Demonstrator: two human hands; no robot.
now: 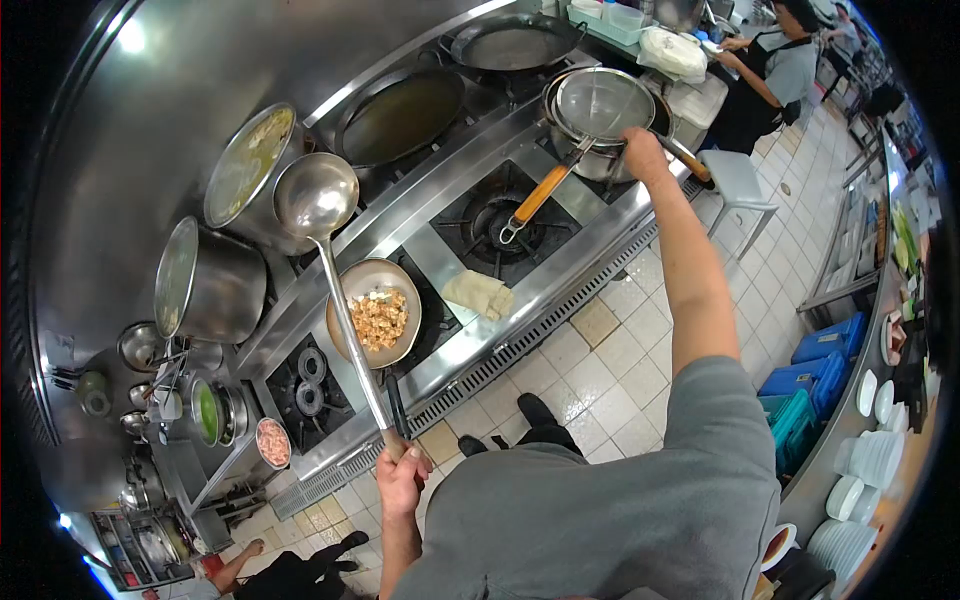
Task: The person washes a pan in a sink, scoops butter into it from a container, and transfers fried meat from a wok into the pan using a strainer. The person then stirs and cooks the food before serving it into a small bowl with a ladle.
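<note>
My left hand (402, 482) is closed around the handle of a large steel ladle (317, 196). The ladle slants across a frying pan (410, 345) holding browned food pieces (378, 318); its bowl is beyond the pan, near a tall pot. The pan's black handle (397, 405) points toward my left hand. Far out to the right, my right hand (645, 155) is closed at the rim of a mesh strainer (605, 105) resting over a pot (607, 165). Another wooden handle (690, 163) passes beside these fingers. What exactly they grip is hidden.
Two big pots (225, 285) (250, 165) and two dark woks (400, 115) (515, 42) line the stove's back. A folded cloth (478, 294) lies on the front edge. A bowl of pink meat (272, 442) sits left. A co-worker (780, 70) stands far right; another person (300, 575) is lower left.
</note>
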